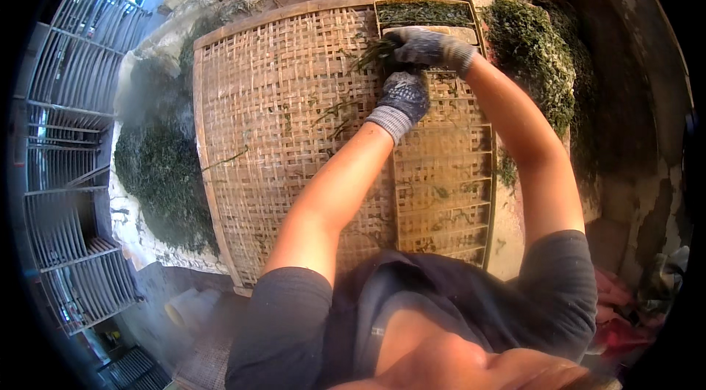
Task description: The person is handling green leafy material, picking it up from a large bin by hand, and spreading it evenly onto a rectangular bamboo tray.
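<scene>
Forward, right hand (425, 48) beyond left hand (405, 92).

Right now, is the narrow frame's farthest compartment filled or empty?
Filled: dark green strands cover it from side to side. How deep they lie, I cannot tell from this view.
</scene>
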Demonstrator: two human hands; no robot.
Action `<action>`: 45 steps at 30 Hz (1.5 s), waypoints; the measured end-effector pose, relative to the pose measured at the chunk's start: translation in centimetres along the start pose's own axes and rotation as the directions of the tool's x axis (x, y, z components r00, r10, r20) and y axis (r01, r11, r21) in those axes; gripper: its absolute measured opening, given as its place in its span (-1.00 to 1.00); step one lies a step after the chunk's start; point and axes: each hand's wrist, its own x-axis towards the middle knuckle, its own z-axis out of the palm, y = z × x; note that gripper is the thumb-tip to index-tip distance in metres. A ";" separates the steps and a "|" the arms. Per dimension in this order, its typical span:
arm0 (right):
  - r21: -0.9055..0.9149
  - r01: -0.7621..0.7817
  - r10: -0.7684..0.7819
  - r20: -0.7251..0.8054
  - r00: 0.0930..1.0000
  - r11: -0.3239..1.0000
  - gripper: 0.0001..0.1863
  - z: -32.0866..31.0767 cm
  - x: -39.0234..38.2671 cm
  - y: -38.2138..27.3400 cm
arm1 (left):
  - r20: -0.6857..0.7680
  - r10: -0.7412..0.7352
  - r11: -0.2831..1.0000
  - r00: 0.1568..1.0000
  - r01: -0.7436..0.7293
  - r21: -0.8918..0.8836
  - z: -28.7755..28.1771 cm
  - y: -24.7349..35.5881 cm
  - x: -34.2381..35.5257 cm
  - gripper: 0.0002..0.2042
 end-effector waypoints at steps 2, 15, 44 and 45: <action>-0.193 0.248 -0.275 -0.124 0.954 0.949 -0.62 -0.7 -1.8 3.9 | -0.106 0.070 0.997 0.992 -0.074 -0.029 1.6 -1.1 0.1 -0.62; -0.714 0.016 -0.184 -0.159 0.970 0.699 -0.52 -5.5 -9.1 9.5 | -0.175 0.088 0.995 0.981 -0.095 -0.032 1.1 -2.1 -0.8 -0.54; -0.551 -0.457 0.043 -0.605 0.795 0.698 -0.40 0.2 -17.0 8.9 | -0.629 0.133 0.991 0.766 -0.121 0.061 2.5 -1.3 -2.0 -0.51; -0.666 -0.506 -0.093 -0.650 0.754 0.549 -0.50 1.5 -17.1 10.7 | -0.626 0.119 0.992 0.771 -0.111 0.052 2.3 -1.3 -2.0 -0.50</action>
